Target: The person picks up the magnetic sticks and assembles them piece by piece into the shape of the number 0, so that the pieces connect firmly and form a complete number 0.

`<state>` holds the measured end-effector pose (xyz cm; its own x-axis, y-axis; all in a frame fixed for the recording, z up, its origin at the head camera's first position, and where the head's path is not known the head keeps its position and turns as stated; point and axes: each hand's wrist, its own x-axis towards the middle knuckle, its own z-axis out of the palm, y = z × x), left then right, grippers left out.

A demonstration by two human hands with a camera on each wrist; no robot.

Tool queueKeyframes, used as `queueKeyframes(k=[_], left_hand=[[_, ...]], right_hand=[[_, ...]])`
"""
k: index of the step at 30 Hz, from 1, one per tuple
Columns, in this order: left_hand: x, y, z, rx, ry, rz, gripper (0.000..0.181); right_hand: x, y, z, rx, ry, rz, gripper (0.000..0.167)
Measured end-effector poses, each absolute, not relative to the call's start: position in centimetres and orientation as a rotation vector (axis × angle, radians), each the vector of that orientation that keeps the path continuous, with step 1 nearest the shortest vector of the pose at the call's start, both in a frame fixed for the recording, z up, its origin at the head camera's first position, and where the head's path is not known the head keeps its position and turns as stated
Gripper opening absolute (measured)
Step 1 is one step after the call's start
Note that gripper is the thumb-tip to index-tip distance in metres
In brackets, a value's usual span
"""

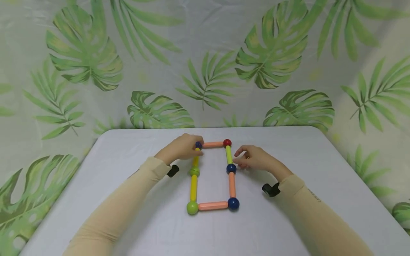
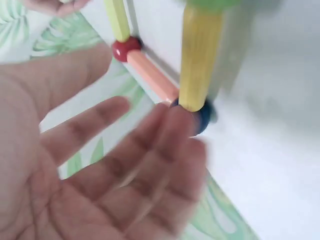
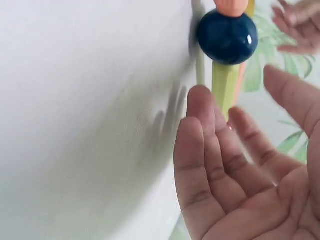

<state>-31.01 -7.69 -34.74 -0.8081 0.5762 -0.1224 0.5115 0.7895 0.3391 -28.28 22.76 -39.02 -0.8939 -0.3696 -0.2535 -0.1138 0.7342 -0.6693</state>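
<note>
Colored rods and balls form a long rectangle flat on the white table. My left hand point(image 1: 185, 146) is at its far left corner, by a blue ball point(image 2: 202, 119); its loosely extended fingers overlap the ball in the left wrist view, and I cannot tell whether they touch it. A yellow rod point(image 2: 199, 55) and a pink rod point(image 2: 154, 75) meet at that ball. My right hand point(image 1: 254, 157) is beside the light green rod point(image 1: 229, 155) on the right side, fingers relaxed and holding nothing. Between that rod and a lower pink rod point(image 1: 232, 185) sits another blue ball point(image 3: 227, 37).
A red ball point(image 1: 227, 142) marks the far right corner. Nearer me are a green ball point(image 1: 192, 207), a pink rod point(image 1: 213, 206) and a blue ball point(image 1: 233, 203). Another green ball point(image 1: 194, 171) joins the left side's yellow rods. A leaf-patterned cloth point(image 1: 221, 39) hangs behind the table point(image 1: 144, 227).
</note>
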Motion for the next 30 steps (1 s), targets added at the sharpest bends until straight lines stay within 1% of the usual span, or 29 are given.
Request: queueKeyframes(k=[2,5,7,9,12,15,21,30], left_hand=[[-29.7,-8.9,-35.0,0.842,2.692,0.454,0.047],[-28.1,-9.9,-35.8,0.824,2.602,0.496,0.051],[-27.3,-10.0,-36.5,0.822,2.571,0.524,0.048],[-26.7,-9.9,-37.2,0.814,2.570,0.569,0.041],[-26.4,-9.6,-38.3,0.785,2.596,0.652,0.030],[-26.1,-9.3,-39.0,0.752,2.630,0.741,0.025],[-25.5,-8.8,-39.7,0.734,2.684,0.840,0.025],[-25.0,-9.2,-40.2,0.718,2.724,0.847,0.026]], right_hand=[[-27.9,22.8,-38.9,-0.471,2.548,-0.950,0.043],[-27.4,22.7,-38.8,-0.569,2.543,-0.912,0.045],[-27.2,22.5,-38.9,-0.604,2.550,-0.881,0.043],[-27.1,22.3,-39.1,-0.622,2.556,-0.864,0.039],[-27.0,22.0,-39.3,-0.647,2.572,-0.842,0.033],[-26.9,21.9,-39.4,-0.660,2.592,-0.830,0.030],[-26.9,21.9,-39.7,-0.667,2.596,-0.856,0.030],[-26.8,21.3,-39.7,-0.678,2.590,-0.876,0.030]])
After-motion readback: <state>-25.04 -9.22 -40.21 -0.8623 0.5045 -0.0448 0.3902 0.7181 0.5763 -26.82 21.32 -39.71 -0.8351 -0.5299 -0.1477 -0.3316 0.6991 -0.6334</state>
